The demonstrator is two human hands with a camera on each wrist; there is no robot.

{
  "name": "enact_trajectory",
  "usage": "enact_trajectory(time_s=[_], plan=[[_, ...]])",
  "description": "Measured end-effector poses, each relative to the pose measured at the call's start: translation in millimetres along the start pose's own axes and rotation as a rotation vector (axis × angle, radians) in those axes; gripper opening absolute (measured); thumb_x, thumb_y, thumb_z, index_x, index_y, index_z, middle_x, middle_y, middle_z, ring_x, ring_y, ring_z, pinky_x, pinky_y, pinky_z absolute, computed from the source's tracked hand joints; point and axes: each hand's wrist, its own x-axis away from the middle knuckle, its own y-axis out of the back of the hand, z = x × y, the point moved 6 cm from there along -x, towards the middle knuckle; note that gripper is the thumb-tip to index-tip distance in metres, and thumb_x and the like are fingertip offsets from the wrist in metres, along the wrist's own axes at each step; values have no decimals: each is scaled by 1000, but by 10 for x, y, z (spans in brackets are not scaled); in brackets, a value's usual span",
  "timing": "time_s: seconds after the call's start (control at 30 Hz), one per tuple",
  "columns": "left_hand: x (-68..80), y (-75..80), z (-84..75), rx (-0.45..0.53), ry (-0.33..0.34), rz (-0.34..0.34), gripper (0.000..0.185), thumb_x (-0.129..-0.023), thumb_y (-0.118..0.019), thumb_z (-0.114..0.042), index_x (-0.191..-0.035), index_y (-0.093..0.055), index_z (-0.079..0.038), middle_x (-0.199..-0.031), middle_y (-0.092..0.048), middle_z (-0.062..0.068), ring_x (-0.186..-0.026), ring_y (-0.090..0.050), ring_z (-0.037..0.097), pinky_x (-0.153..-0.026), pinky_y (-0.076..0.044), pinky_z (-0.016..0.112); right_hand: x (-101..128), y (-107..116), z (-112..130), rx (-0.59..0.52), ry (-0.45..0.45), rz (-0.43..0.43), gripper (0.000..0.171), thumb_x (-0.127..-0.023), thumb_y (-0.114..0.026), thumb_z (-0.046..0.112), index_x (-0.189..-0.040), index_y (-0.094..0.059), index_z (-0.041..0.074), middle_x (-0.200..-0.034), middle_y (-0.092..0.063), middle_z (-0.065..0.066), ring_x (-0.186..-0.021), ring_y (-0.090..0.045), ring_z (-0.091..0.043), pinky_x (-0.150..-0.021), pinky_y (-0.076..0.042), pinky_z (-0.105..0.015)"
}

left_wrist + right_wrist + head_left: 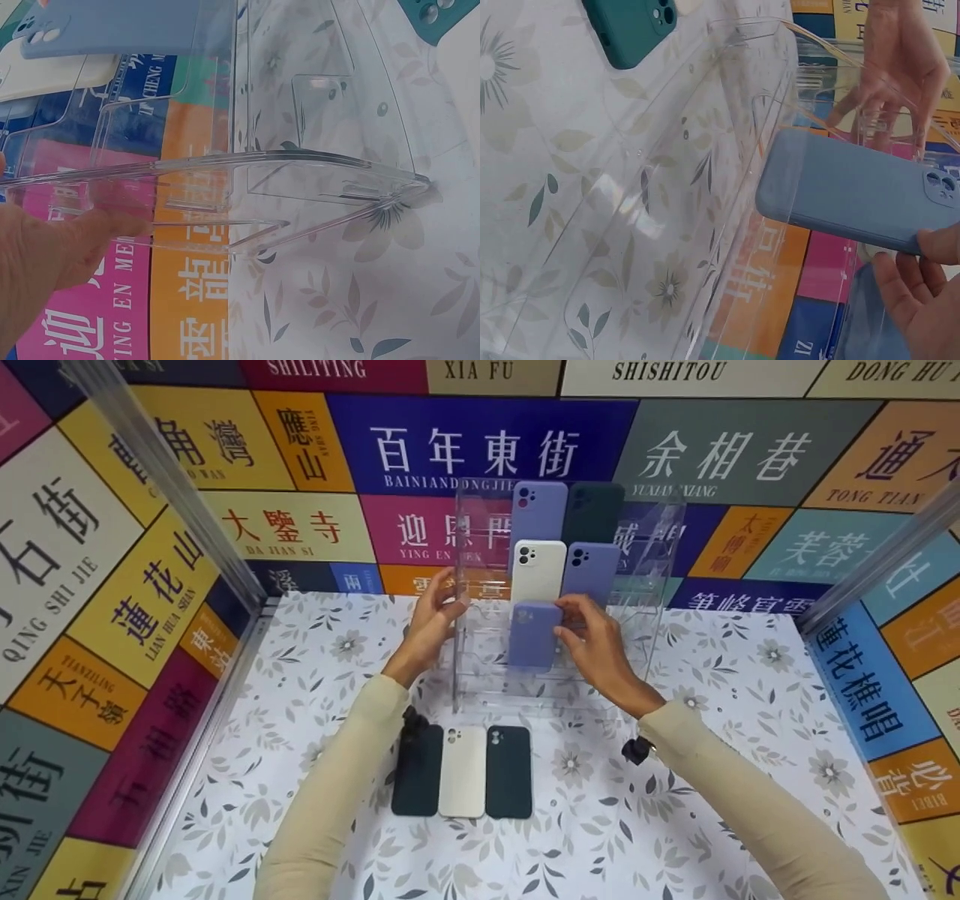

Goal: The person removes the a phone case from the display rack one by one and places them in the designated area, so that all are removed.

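My right hand (pixel 604 645) pinches the right edge of a lavender phone case (pixel 532 641), its lower part inside a tier of the clear acrylic display rack (pixel 315 156). At the rack's left side, my left hand (pixel 431 622) grips the transparent side panel; some of its fingers are out of frame in the left wrist view. Above the held case, a white phone case (pixel 538 574) and another lavender case (pixel 592 570) stand in the middle tier. The top tier carries a lavender case (pixel 541 521) beside a dark green case (pixel 596 514).
In front of the rack, a black phone case (pixel 417 772), a cream case (pixel 462 772) and a dark green case (pixel 508 772) lie side by side on the floral tabletop (pixel 600 832). Colourful sign-printed walls (pixel 480 442) enclose the back and both sides.
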Motion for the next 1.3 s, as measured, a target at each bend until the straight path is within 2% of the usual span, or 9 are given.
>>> enact_trajectory(time_s=[0.1, 0.37, 0.67, 0.83, 1.13, 1.3], plan=[[21, 14, 15, -2, -1, -5, 65, -108, -65, -11, -168, -40, -14, -160, -53, 20, -140, -57, 38, -103, -50, 64, 47, -6, 14, -12, 29, -13, 35, -101, -75, -6, -134, -67, 1, -125, -73, -16, -110, -73, -29, -90, -63, -39], [37, 26, 22, -29, 4, -7, 70, -107, -66, -18, -170, -36, -13, -164, -49, 23, -142, -56, 38, -110, -45, 73, 65, 145, 38, -73, 43, -71, 35, -98, -76, -10, -131, -68, -1, -120, -75, -15, -106, -74, -27, -88, -59, -19], [38, 12, 7, -28, 3, -1, 69, -108, -66, -17, -170, -37, -15, -164, -50, 19, -147, -52, 44, -112, -44, 73, 108, 356, 93, -73, 56, -117, 38, -95, -78, -14, -130, -69, -4, -116, -75, -16, -103, -73, -26, -85, -59, -18], [39, 11, -10, -25, 5, -13, 65, -108, -65, -15, -168, -41, -18, -163, -51, 19, -144, -55, 39, -112, -45, 72, 182, 422, 116, -57, 69, -103, 38, -95, -78, -13, -131, -69, -4, -116, -74, -16, -104, -73, -26, -87, -60, -20], [22, -10, -3, -8, 2, -12, 65, -108, -63, -10, -169, -40, -17, -163, -51, 20, -144, -55, 39, -113, -44, 72, 397, 484, 73, -36, 71, -93, 39, -93, -78, -16, -130, -70, -4, -115, -75, -16, -103, -73, -27, -88, -59, -19], [17, -1, 5, 2, 3, -13, 67, -108, -64, -11, -169, -38, -16, -162, -50, 22, -141, -57, 37, -110, -48, 68, 541, 469, 49, 1, 77, -68, 39, -95, -78, -14, -131, -71, -1, -116, -74, -14, -103, -74, -29, -87, -58, -16]])
